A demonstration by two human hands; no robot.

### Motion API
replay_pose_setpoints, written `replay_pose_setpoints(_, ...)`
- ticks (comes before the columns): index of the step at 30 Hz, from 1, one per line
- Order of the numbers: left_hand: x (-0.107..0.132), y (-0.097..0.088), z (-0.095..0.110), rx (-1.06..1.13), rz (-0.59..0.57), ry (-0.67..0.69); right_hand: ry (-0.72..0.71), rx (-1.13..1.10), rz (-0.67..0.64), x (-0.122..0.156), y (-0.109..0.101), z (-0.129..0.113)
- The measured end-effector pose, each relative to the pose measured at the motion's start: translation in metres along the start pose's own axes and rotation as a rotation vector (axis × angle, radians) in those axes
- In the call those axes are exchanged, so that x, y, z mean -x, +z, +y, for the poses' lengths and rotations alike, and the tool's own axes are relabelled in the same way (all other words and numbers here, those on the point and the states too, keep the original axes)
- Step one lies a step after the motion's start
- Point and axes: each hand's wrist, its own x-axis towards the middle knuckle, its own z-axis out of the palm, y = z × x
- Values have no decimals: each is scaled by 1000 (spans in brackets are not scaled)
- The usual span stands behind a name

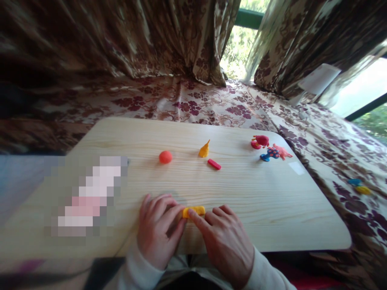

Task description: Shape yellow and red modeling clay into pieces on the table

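Yellow clay bar [198, 210] near the front edge of the tabletop [281, 213] — left hand [159, 229] pinches its left end, right hand [226, 235] index-presses the top; thumb hidden, can't tell if gripping. Probably shaping — next press needs it steadied.

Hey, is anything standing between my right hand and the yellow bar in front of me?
Nothing visible: your right hand touches the yellow bar directly, with your left hand at its left end.

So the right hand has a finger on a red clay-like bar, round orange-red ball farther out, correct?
Colour's wrong: in the head view, the right hand has a finger on a yellow clay-like bar. Round orange-red ball farther out: yes.
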Motion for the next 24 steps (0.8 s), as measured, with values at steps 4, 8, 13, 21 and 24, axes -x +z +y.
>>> replay_pose_setpoints(4, 1, 1, -1, 4, -9, 4, -2, -23, -11, -2, -1, -5)
replay_pose_setpoints(8, 1, 0, -2, 0, -20, 6, 10, -18, -32, -4, 0, -7)
replay_pose_setpoints(13, 2, 1, -3, 13, -23, -18, 7, -25, -57, -7, -1, -7)
replay_pose_setpoints(21, 2, 1, -3, -7, -31, -15, 8, -5, -85, -9, -2, -8)
replay_pose_setpoints(24, 1, 1, -3, -11, -28, -4, 3, -16, -80, -7, -2, -5)
